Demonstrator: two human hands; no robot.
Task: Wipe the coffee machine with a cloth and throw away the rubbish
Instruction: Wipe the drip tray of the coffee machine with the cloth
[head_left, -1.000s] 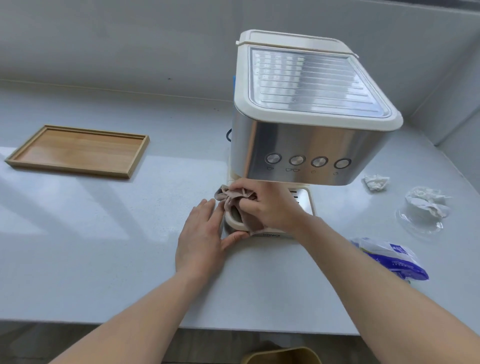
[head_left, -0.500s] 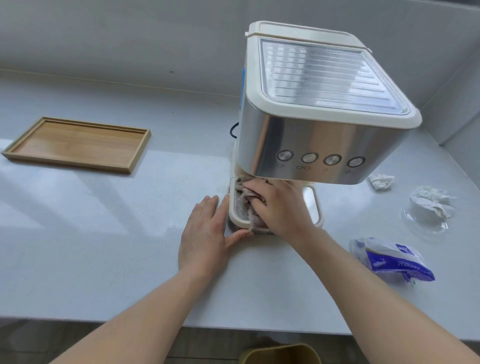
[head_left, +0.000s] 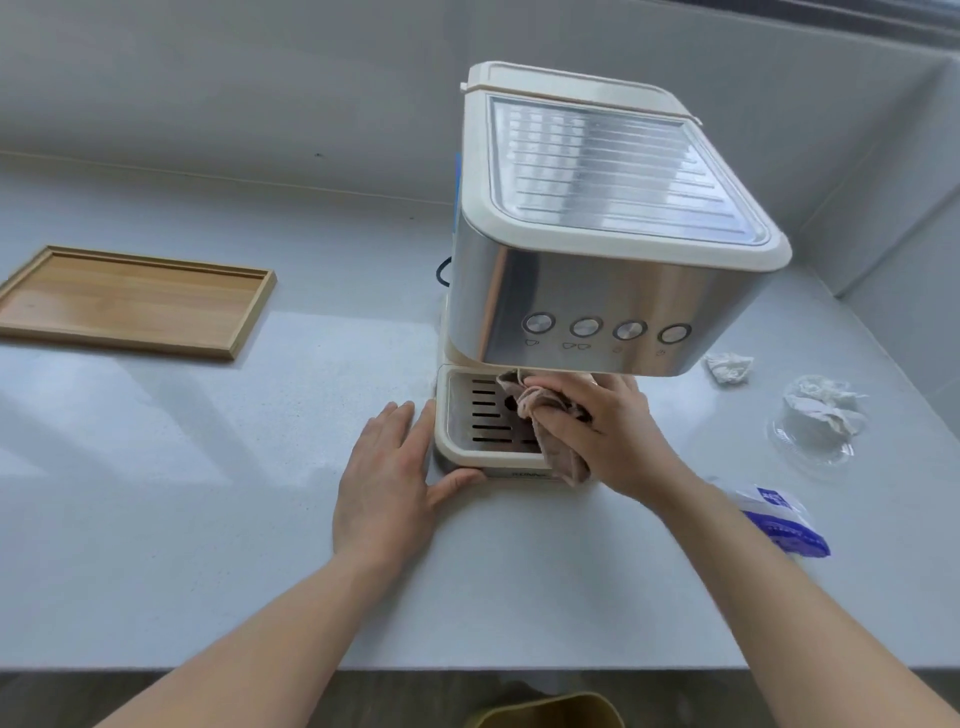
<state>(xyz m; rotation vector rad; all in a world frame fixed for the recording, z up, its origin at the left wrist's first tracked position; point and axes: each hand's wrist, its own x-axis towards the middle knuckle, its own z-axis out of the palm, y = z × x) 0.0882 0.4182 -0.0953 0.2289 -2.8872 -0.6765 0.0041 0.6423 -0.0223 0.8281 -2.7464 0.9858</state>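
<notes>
A cream and steel coffee machine (head_left: 597, 249) stands on the grey counter. Its drip tray (head_left: 467, 447) with a slotted grate sits at the base. My right hand (head_left: 602, 431) presses a bunched brownish cloth (head_left: 540, 410) onto the right half of the grate. My left hand (head_left: 389, 473) lies flat on the counter against the tray's left front corner, thumb along its front. Rubbish lies to the right: a crumpled tissue (head_left: 727, 366), a clear plastic lid with crumpled paper (head_left: 818, 415), and a blue and white wrapper (head_left: 779, 519).
A wooden tray (head_left: 130, 301) lies at the left of the counter. A yellowish bin (head_left: 545, 712) shows below the counter's front edge. The wall runs behind the machine and meets a side wall at the right.
My right hand has slid the cloth from the tray's left front corner across the grate to its right side. The left hand stays braced at the tray's corner.
</notes>
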